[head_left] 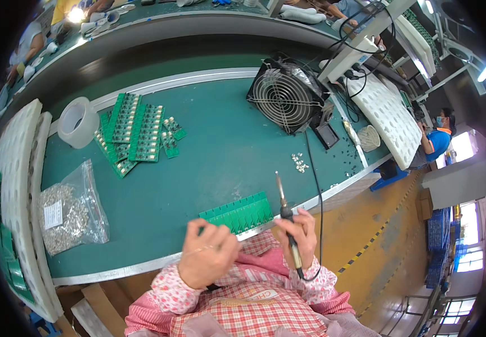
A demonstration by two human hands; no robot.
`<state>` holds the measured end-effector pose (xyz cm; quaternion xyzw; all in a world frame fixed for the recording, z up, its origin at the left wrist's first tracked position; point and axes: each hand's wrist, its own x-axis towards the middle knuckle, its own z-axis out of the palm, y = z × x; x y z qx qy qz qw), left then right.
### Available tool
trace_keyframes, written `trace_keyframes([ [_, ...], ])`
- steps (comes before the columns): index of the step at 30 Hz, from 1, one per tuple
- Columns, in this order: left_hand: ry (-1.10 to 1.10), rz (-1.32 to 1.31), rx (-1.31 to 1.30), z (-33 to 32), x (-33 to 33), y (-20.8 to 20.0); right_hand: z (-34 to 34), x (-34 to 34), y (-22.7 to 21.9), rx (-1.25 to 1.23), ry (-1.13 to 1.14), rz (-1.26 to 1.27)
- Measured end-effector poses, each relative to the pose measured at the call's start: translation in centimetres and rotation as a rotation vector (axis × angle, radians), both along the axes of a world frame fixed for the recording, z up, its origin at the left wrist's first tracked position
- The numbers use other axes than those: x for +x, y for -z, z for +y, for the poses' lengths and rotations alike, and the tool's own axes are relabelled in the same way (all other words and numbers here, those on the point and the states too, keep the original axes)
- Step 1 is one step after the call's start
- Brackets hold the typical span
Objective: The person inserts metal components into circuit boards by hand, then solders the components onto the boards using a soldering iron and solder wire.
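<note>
My right hand (300, 236) grips a soldering iron (286, 212) by its dark handle, with the metal tip pointing up and away, above the bench. My left hand (209, 253) is closed, its fingers curled at the near left end of a green circuit board panel (237, 212). A thin wire (202, 248) crosses that hand; its ends are hard to make out. The panel lies flat along the bench's front edge, and the iron's tip is apart from it, to its upper right.
Populated green boards (144, 132) lie stacked at the far left, beside a tape roll (78, 122). Nearer is a bag of small metal parts (71, 213). A black fan (285, 98) stands at the back right. Small loose pieces (299, 163) and the iron's cable (316, 180) lie right.
</note>
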<state>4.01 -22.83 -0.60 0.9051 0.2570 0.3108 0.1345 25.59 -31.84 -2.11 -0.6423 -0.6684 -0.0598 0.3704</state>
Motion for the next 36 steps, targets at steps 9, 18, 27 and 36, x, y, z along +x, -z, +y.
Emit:
trace_keyframes([
  [9, 0.106, 0.005, -0.008, -2.3, 3.8, -0.4, -2.6, 0.5, -0.5, -0.051, -0.202, 0.152],
  [18, 0.223, 0.207, -0.369, -8.7, 5.8, 7.5, -6.5, 7.6, -0.8, 0.016, 0.025, 0.368],
  [27, 0.286, 0.078, -0.226, -8.8, 12.6, 13.7, -8.1, 8.2, -1.8, 0.090, 0.055, 0.466],
  [36, 0.125, 0.187, 0.056, -8.6, 9.0, 2.4, -7.4, 6.0, -3.2, -0.118, -0.199, 0.036],
])
